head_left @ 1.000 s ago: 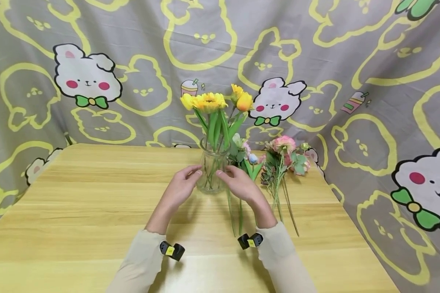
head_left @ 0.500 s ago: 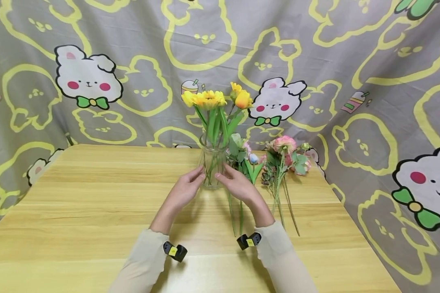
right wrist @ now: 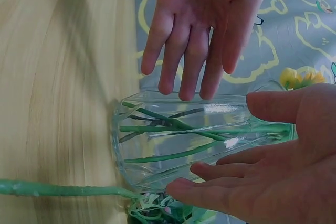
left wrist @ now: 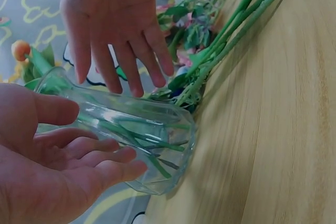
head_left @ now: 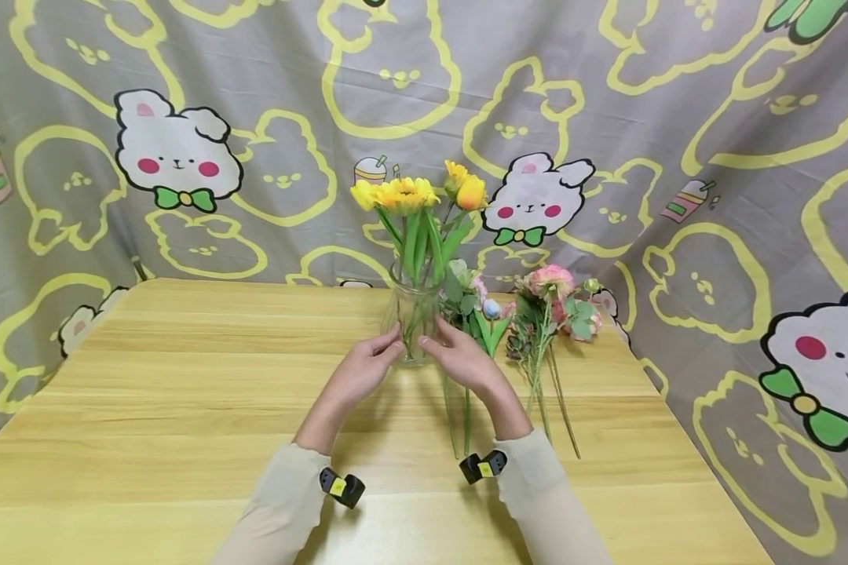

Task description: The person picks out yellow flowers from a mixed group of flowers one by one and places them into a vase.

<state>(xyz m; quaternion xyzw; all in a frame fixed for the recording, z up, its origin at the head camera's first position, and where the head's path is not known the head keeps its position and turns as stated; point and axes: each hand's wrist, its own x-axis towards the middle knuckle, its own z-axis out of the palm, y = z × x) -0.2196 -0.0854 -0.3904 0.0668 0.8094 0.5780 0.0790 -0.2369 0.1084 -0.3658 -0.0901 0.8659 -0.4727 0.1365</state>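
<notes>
A clear glass vase [head_left: 414,302] stands upright toward the back of the table. Yellow flowers [head_left: 404,196] and a yellow-orange tulip [head_left: 471,193] rise from it on green stems, whose cut ends [right wrist: 157,128] show through the glass. On the vase's left side is my left hand [head_left: 363,367], fingers extended beside the lower glass. Opposite, my right hand [head_left: 464,359] lies along the right side in the same way. Both wrist views show the palms facing each other across the vase, with the fingers straight or slightly bent, right at the glass.
Right of the vase, a blue tulip [head_left: 491,308] and pale green-leaved sprays [head_left: 458,286] lie on the wooden table [head_left: 184,377]. Farther right are pink flowers [head_left: 551,281] with long stems pointing toward me. A patterned curtain [head_left: 275,63] hangs behind the table.
The vase has shifted slightly away from me, toward the curtain. My left hand has moved a little to the right; the right hand stays nearly in place. The head view has turned slightly.
</notes>
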